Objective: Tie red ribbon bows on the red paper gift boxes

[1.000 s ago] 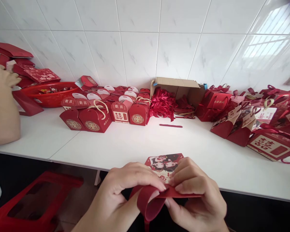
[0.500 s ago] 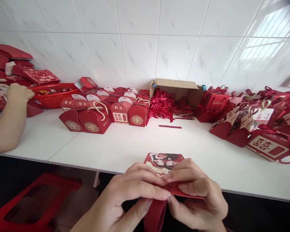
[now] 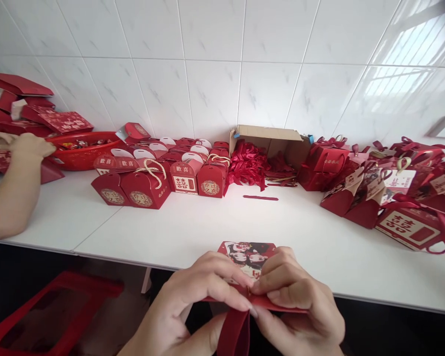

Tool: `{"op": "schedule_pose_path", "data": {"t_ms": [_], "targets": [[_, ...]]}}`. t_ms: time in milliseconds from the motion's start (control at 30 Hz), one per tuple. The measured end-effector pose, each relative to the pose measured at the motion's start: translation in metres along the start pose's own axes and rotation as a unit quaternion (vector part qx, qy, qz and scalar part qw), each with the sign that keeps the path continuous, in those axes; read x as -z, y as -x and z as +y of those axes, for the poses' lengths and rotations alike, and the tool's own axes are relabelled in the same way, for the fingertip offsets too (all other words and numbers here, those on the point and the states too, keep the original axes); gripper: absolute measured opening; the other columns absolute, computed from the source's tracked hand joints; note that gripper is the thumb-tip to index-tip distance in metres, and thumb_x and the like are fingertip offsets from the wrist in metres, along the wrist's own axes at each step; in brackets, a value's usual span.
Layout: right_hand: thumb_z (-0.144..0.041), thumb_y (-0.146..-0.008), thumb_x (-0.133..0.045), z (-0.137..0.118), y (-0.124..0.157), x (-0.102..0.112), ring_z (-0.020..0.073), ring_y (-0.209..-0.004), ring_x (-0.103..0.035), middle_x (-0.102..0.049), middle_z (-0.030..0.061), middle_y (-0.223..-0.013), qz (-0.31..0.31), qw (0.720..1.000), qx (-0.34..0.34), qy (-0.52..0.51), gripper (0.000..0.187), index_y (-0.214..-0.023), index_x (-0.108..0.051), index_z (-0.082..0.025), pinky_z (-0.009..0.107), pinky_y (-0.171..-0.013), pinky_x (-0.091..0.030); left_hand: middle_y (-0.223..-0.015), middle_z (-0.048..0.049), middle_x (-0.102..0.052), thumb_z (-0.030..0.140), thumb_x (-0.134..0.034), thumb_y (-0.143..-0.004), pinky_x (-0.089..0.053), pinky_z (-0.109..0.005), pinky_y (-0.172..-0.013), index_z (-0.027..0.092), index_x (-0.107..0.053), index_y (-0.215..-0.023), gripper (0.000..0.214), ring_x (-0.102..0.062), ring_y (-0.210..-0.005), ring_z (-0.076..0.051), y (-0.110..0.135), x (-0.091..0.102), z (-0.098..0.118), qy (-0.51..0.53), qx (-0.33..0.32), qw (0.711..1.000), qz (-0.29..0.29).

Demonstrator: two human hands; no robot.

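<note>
My left hand (image 3: 193,306) and my right hand (image 3: 300,306) meet at the table's near edge, both pinched shut on a flat red paper box (image 3: 248,253) printed with a cartoon couple. A wide dark red ribbon (image 3: 235,333) hangs down from where my fingertips join. The box's lower part is hidden under my fingers.
Folded red gift boxes (image 3: 152,180) stand in rows at the back left beside a red basket (image 3: 83,151). A cardboard box (image 3: 274,143) spills red ribbons (image 3: 248,165). Finished ribboned boxes (image 3: 396,198) crowd the right. Another person's arm (image 3: 15,193) reaches in at left. A red stool (image 3: 55,316) stands below.
My fingers have worked the ribbon from a loop to hanging straight down at the box's edge. The other person's hand has moved toward the red stack at left.
</note>
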State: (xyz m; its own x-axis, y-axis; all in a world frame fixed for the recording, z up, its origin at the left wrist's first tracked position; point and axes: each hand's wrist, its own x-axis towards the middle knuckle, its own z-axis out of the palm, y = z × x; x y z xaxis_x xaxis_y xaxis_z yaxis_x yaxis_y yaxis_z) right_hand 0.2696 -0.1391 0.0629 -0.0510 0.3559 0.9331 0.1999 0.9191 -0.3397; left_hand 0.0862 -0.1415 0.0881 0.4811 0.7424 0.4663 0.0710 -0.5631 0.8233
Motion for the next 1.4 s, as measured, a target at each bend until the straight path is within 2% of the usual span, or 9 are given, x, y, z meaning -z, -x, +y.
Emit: {"op": "schedule_pose_path", "data": {"t_ms": [167, 467, 600, 700, 833, 933, 1067, 1267, 1400], "targets": [[-0.002, -0.077, -0.063, -0.001, 0.004, -0.001, 0.0159, -0.059, -0.059, -0.068, 0.0052, -0.073, 0.032, 0.999, -0.039, -0.020, 0.020, -0.087, -0.053, -0.017, 0.036, -0.058, -0.045, -0.088, -0.0020, -0.069, 0.014, -0.062, -0.085, -0.056, -0.034, -0.085, 0.029, -0.063, -0.094, 0.018, -0.066, -0.088, -0.018, -0.002, -0.013, 0.002, 0.104, 0.002, 0.992, 0.072], [-0.005, -0.078, -0.067, -0.005, 0.014, -0.001, 0.0167, -0.064, -0.059, -0.067, 0.0021, -0.074, 0.049, 0.989, -0.127, -0.052, 0.024, -0.082, -0.049, -0.020, 0.040, -0.069, -0.045, -0.082, -0.0003, -0.066, 0.002, -0.066, -0.076, -0.055, -0.024, -0.073, 0.026, -0.068, -0.087, 0.026, -0.066, -0.079, -0.014, -0.007, -0.018, -0.001, 0.135, 0.011, 0.988, 0.071], [-0.009, -0.079, -0.068, -0.001, 0.021, -0.004, 0.0165, -0.070, -0.058, -0.067, 0.0006, -0.078, 0.061, 0.984, -0.159, -0.054, 0.024, -0.086, -0.050, -0.022, 0.038, -0.075, -0.044, -0.077, 0.0007, -0.068, 0.005, -0.068, -0.075, -0.054, -0.018, -0.068, 0.025, -0.072, -0.081, 0.021, -0.066, -0.073, -0.012, -0.011, -0.023, -0.004, 0.159, 0.044, 0.978, 0.129], [-0.015, -0.080, -0.069, 0.006, 0.026, 0.001, 0.0180, -0.082, -0.060, -0.064, 0.0020, -0.092, 0.017, 0.971, -0.224, -0.078, 0.031, -0.102, -0.050, -0.026, 0.034, -0.075, -0.048, -0.076, -0.0003, -0.071, 0.013, -0.074, -0.072, -0.056, -0.018, -0.066, 0.023, -0.074, -0.079, 0.012, -0.068, -0.074, -0.014, -0.011, -0.026, -0.007, 0.174, 0.101, 0.956, 0.213], [-0.024, -0.081, -0.069, 0.015, 0.035, 0.025, 0.0221, -0.106, -0.056, -0.056, 0.0057, -0.115, -0.137, 0.942, -0.304, -0.021, 0.050, -0.123, -0.044, -0.031, 0.035, -0.087, -0.049, -0.077, 0.0017, -0.073, 0.021, -0.079, -0.067, -0.058, -0.020, -0.066, 0.025, -0.070, -0.089, 0.023, -0.071, -0.074, -0.016, -0.012, -0.025, -0.012, 0.187, 0.164, 0.921, 0.300], [-0.027, -0.081, -0.068, 0.021, 0.046, 0.045, 0.0234, -0.108, -0.053, -0.057, 0.0051, -0.115, -0.194, 0.925, -0.317, 0.073, 0.045, -0.121, -0.047, -0.029, 0.036, -0.092, -0.046, -0.092, 0.0003, -0.074, 0.028, -0.075, -0.073, -0.057, -0.021, -0.072, 0.028, -0.064, -0.104, 0.032, -0.070, -0.085, -0.017, -0.020, -0.023, -0.022, 0.113, 0.161, 0.942, 0.271], [-0.041, -0.080, -0.067, 0.041, 0.054, 0.068, 0.0252, -0.103, -0.057, -0.062, 0.0063, -0.109, -0.126, 0.897, -0.364, 0.217, 0.041, -0.114, -0.050, -0.026, 0.038, -0.087, -0.048, -0.130, -0.0037, -0.060, 0.034, -0.065, -0.082, -0.045, -0.036, -0.101, 0.033, -0.046, -0.130, 0.052, -0.055, -0.120, -0.021, -0.034, -0.020, -0.056, -0.075, 0.092, 0.975, 0.185], [-0.057, -0.065, -0.072, 0.115, 0.027, 0.114, 0.0262, -0.083, -0.064, -0.066, 0.0072, -0.094, -0.035, 0.787, -0.465, 0.403, 0.062, -0.109, -0.046, -0.022, 0.034, -0.067, -0.050, -0.133, -0.0111, -0.051, 0.034, -0.053, -0.087, -0.039, -0.052, -0.105, 0.026, -0.048, -0.126, 0.040, -0.045, -0.129, -0.029, -0.034, -0.029, -0.126, -0.258, 0.122, 0.956, 0.067], [-0.058, -0.059, -0.074, 0.173, 0.005, 0.147, 0.0297, -0.086, -0.064, -0.066, 0.0098, -0.094, 0.001, 0.715, -0.495, 0.493, 0.063, -0.101, -0.045, -0.021, 0.033, -0.063, -0.047, -0.137, -0.0093, -0.045, 0.034, -0.048, -0.089, -0.041, -0.051, -0.104, 0.028, -0.051, -0.123, 0.035, -0.040, -0.131, -0.028, -0.029, -0.036, -0.137, -0.296, 0.140, 0.945, 0.024]]}}
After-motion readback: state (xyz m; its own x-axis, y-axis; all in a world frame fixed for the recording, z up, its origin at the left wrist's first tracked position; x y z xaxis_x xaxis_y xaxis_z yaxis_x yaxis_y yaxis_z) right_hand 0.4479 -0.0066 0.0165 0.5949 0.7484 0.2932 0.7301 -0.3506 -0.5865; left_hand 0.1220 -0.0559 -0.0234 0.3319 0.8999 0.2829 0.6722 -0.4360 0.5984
